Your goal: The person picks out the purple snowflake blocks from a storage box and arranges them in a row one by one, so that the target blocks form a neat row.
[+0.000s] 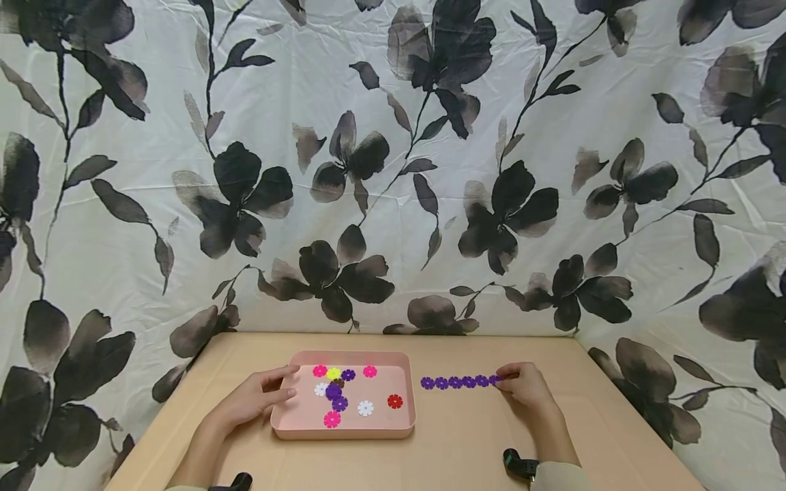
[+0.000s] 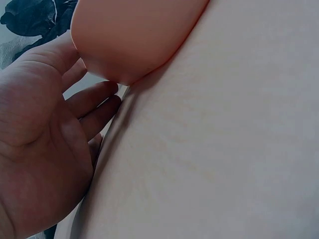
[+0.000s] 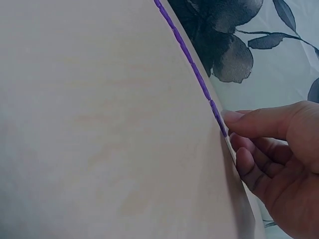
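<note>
In the head view a row of several purple flower-shaped pieces [image 1: 454, 382] lies on the table, right of a pink tray [image 1: 402, 426]. My right hand [image 1: 527, 387] pinches the piece at the row's right end between thumb and fingertips, partly hiding it. Seen edge-on in the right wrist view, the purple row [image 3: 192, 59] lies flat and runs up to the right thumb tip. My left hand [image 1: 254, 395] rests by the tray's left side with relaxed fingers, the fingertips touching its edge. The left wrist view shows the tray's outer wall [image 2: 129, 40] beside the left fingers.
Loose flower pieces lie inside the tray: pink [image 1: 332, 419], yellow [image 1: 333, 373], white [image 1: 366, 408], red [image 1: 395, 401] and purple [image 1: 340, 404]. A floral cloth [image 1: 430, 204] hangs behind the light wooden table [image 1: 467, 450]. Dark straps with devices [image 1: 520, 464] sit on the wrists.
</note>
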The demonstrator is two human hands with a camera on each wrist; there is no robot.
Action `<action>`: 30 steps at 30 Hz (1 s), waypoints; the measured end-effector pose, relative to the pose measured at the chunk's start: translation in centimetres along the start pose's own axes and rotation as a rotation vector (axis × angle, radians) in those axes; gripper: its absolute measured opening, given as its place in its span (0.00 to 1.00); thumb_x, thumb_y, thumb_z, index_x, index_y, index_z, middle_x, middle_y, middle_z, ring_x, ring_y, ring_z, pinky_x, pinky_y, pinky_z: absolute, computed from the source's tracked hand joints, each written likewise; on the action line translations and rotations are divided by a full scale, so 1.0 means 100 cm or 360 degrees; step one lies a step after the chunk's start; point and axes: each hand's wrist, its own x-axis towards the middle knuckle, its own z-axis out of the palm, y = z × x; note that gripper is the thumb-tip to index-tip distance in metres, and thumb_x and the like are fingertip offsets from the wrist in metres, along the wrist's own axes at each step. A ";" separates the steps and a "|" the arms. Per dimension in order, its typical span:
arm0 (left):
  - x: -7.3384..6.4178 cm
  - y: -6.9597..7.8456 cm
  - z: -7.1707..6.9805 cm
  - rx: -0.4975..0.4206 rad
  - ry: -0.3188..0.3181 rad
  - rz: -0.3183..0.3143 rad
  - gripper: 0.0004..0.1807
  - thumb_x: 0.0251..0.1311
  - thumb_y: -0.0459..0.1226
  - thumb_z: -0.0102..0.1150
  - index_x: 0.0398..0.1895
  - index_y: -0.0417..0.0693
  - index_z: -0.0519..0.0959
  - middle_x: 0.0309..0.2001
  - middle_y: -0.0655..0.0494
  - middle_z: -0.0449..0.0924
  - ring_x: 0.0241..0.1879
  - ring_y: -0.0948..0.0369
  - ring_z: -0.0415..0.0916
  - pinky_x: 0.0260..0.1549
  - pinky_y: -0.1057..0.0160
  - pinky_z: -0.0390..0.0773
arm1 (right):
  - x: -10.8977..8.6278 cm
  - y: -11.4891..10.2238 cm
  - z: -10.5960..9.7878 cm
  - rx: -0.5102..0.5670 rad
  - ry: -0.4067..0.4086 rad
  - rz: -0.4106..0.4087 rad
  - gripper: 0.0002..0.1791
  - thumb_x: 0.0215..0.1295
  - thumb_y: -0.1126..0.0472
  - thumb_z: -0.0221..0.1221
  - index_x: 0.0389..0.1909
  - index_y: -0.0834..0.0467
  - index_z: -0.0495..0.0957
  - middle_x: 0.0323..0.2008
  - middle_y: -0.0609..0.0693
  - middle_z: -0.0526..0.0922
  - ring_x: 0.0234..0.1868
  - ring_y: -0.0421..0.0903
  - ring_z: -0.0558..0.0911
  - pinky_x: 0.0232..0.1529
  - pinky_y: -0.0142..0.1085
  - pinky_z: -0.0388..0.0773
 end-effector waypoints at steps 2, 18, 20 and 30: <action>0.000 0.000 0.000 -0.0004 -0.0002 -0.0004 0.33 0.68 0.48 0.67 0.74 0.51 0.74 0.77 0.38 0.65 0.79 0.38 0.57 0.76 0.34 0.57 | -0.001 -0.001 0.000 0.0005 0.0005 0.0004 0.11 0.66 0.74 0.64 0.48 0.71 0.84 0.41 0.60 0.86 0.38 0.48 0.82 0.36 0.33 0.83; -0.001 0.001 -0.001 -0.0012 0.0005 0.0002 0.33 0.68 0.47 0.67 0.74 0.50 0.74 0.77 0.38 0.64 0.79 0.38 0.57 0.76 0.34 0.58 | 0.010 -0.046 0.026 0.0469 0.0116 -0.0259 0.19 0.69 0.68 0.66 0.58 0.71 0.81 0.55 0.68 0.83 0.38 0.38 0.83 0.38 0.32 0.85; 0.000 0.001 -0.001 -0.0002 0.0003 0.0012 0.33 0.68 0.47 0.67 0.74 0.50 0.73 0.77 0.38 0.64 0.79 0.38 0.57 0.75 0.34 0.58 | 0.009 -0.055 0.033 0.0480 0.0081 -0.0310 0.19 0.68 0.68 0.67 0.58 0.71 0.81 0.54 0.67 0.84 0.38 0.38 0.83 0.38 0.33 0.86; 0.000 0.002 0.000 -0.0011 -0.0009 0.0008 0.33 0.69 0.47 0.67 0.74 0.50 0.73 0.78 0.38 0.63 0.79 0.38 0.56 0.76 0.35 0.58 | 0.001 -0.097 0.079 0.0469 -0.0160 -0.0550 0.16 0.68 0.70 0.66 0.55 0.66 0.83 0.52 0.66 0.84 0.42 0.45 0.83 0.37 0.31 0.85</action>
